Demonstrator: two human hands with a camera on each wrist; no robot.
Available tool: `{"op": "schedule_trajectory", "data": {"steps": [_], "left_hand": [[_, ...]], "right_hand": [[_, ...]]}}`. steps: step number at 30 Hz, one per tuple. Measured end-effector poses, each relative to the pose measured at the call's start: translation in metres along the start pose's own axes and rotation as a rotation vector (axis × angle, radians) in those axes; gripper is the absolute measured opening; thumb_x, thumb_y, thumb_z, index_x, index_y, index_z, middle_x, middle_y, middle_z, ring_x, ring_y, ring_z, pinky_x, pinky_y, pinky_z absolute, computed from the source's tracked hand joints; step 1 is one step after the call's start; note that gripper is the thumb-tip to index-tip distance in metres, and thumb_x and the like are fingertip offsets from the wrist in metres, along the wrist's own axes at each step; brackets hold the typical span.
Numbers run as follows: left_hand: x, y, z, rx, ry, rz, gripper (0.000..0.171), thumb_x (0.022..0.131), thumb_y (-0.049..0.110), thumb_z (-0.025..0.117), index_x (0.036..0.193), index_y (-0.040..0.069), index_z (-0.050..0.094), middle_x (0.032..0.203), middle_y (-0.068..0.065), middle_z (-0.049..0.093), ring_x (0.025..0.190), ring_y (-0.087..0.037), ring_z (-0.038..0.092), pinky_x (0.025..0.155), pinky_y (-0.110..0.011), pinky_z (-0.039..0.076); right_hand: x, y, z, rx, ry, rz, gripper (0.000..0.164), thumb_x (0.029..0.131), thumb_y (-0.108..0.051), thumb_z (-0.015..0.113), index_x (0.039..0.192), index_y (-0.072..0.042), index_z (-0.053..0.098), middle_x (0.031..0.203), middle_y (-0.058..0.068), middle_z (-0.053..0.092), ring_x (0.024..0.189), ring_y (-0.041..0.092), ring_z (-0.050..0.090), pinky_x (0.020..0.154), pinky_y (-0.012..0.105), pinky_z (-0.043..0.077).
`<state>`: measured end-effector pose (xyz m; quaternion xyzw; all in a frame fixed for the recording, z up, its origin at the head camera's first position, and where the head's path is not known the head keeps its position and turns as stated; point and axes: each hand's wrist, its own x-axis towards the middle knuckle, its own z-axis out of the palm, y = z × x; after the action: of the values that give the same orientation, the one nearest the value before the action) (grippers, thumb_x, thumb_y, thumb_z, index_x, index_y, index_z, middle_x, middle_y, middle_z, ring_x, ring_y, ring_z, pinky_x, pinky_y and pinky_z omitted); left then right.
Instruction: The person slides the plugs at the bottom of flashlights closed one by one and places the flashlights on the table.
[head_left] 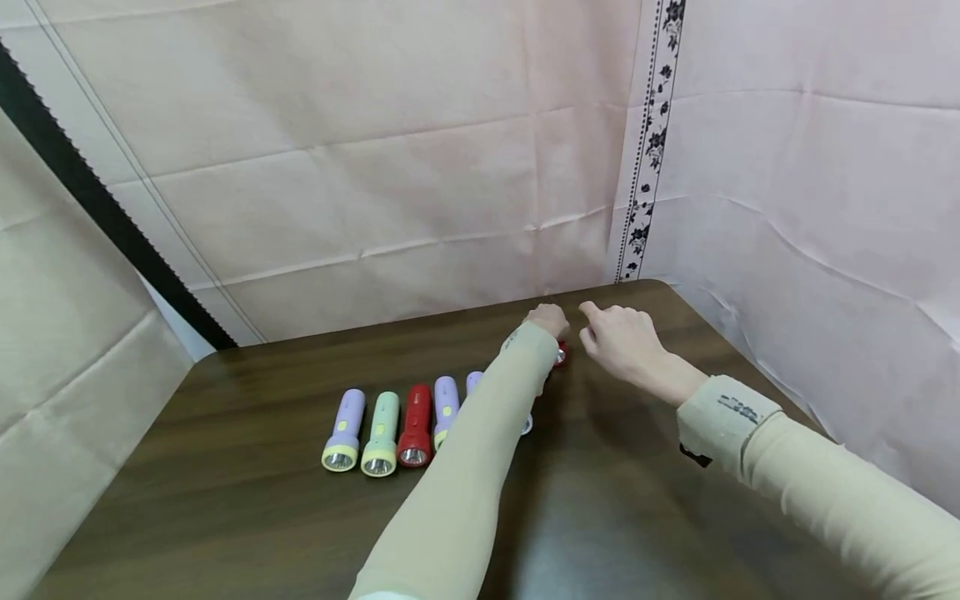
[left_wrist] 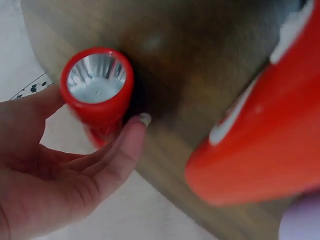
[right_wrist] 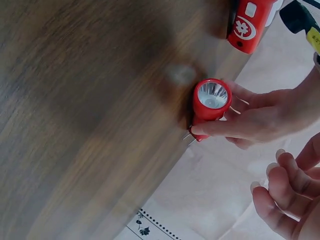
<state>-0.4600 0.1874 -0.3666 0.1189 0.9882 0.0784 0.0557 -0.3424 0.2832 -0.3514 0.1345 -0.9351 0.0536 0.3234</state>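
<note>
Near the table's far edge, my left hand (head_left: 549, 319) holds a small red flashlight (right_wrist: 209, 111) between thumb and fingers. Its silver reflector faces the camera in both wrist views, and two metal prongs (right_wrist: 189, 139) stick out at its tail. In the left wrist view the thumb and fingers lie on either side of the red body. My right hand (head_left: 618, 337) hovers just to the right with the index finger extended in the head view and the others loosely bent; nothing is in it. Another red flashlight (left_wrist: 255, 130) looms close at the right of the left wrist view.
A row of flashlights lies on the brown table (head_left: 247, 467): a lilac one (head_left: 347, 429), a mint green one (head_left: 382, 433), a red one (head_left: 416, 425) and another lilac one (head_left: 446, 404). My left sleeve (head_left: 457, 467) hides more of the row. Pale cloth (head_left: 420, 167) hangs behind.
</note>
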Motion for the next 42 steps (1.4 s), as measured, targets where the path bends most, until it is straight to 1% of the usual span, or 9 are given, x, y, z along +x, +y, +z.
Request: {"op": "schedule_trajectory", "data": {"steps": [2,5,7,9,15,19,24,31,42], "left_hand": [[0.01,0.002,0.004,0.005,-0.014,-0.044,0.038,0.089,0.026,0.06,0.122,0.007,0.061,0.12,-0.004,0.064,0.099,-0.014,0.06,0.081,-0.024,0.051],[0.025,0.006,0.01,-0.048,-0.039,-0.136,0.073,0.086,0.027,0.065,0.145,-0.002,0.033,0.134,-0.01,0.057,0.12,-0.02,0.056,0.097,-0.027,0.047],[0.028,0.008,0.011,-0.103,-0.042,-0.186,0.092,0.084,0.03,0.069,0.15,-0.003,0.014,0.139,-0.011,0.053,0.128,-0.023,0.051,0.103,-0.03,0.044],[0.022,0.004,0.005,-0.142,-0.04,-0.192,0.094,0.084,0.032,0.069,0.151,-0.002,0.012,0.141,-0.012,0.05,0.129,-0.025,0.05,0.104,-0.031,0.044],[-0.009,-0.011,-0.02,-0.177,-0.028,-0.075,0.066,0.087,0.037,0.067,0.135,0.0,0.04,0.126,-0.011,0.056,0.108,-0.021,0.059,0.09,-0.028,0.05],[-0.027,-0.025,-0.035,-0.318,0.021,0.003,0.038,0.084,0.027,0.07,0.11,0.004,0.055,0.1,-0.009,0.063,0.08,-0.019,0.06,0.072,-0.03,0.053],[-0.041,-0.043,-0.046,-0.434,0.063,0.128,0.028,0.081,0.015,0.072,0.104,0.004,0.059,0.091,-0.01,0.063,0.08,-0.021,0.063,0.074,-0.034,0.055],[-0.044,-0.066,-0.046,-0.387,0.143,0.341,0.028,0.076,-0.003,0.07,0.102,0.005,0.063,0.099,-0.012,0.067,0.083,-0.019,0.057,0.07,-0.029,0.051],[-0.044,-0.093,-0.031,-0.257,0.195,0.423,0.025,0.075,-0.01,0.059,0.094,0.006,0.06,0.091,-0.009,0.068,0.075,-0.015,0.051,0.06,-0.02,0.04]], "right_hand": [[0.001,0.0,-0.001,-0.005,-0.005,0.008,0.022,0.083,-0.01,0.054,0.103,-0.006,0.063,0.052,0.005,0.053,0.05,0.03,0.056,0.04,0.04,0.036],[0.0,0.001,0.0,-0.007,-0.024,0.018,0.02,0.082,-0.011,0.053,0.099,-0.006,0.062,0.053,0.006,0.054,0.053,0.033,0.059,0.042,0.043,0.038],[-0.003,0.002,0.0,-0.006,-0.034,0.021,0.019,0.082,-0.011,0.053,0.098,-0.006,0.062,0.054,0.007,0.055,0.053,0.033,0.059,0.042,0.043,0.039],[-0.004,0.0,-0.001,-0.005,-0.042,0.02,0.018,0.082,-0.011,0.053,0.097,-0.006,0.062,0.054,0.007,0.055,0.051,0.032,0.058,0.041,0.043,0.038],[-0.003,-0.004,-0.007,-0.006,-0.058,0.029,0.019,0.083,-0.011,0.054,0.099,-0.006,0.063,0.054,0.006,0.055,0.052,0.031,0.058,0.041,0.042,0.038],[0.001,-0.011,-0.014,0.004,-0.065,0.028,0.021,0.083,-0.011,0.053,0.101,-0.005,0.063,0.053,0.006,0.054,0.053,0.031,0.057,0.042,0.042,0.038],[0.004,-0.02,-0.02,0.016,-0.042,0.026,0.031,0.082,-0.011,0.049,0.11,-0.004,0.062,0.055,0.008,0.056,0.055,0.033,0.058,0.044,0.044,0.04],[0.002,-0.03,-0.017,0.01,-0.015,0.005,0.038,0.084,-0.011,0.051,0.12,-0.004,0.058,0.052,0.006,0.053,0.05,0.03,0.055,0.043,0.043,0.04],[-0.008,-0.058,0.005,-0.014,-0.009,-0.118,0.042,0.081,-0.01,0.06,0.123,-0.005,0.06,0.048,0.003,0.046,0.043,0.022,0.048,0.038,0.036,0.036]]}}
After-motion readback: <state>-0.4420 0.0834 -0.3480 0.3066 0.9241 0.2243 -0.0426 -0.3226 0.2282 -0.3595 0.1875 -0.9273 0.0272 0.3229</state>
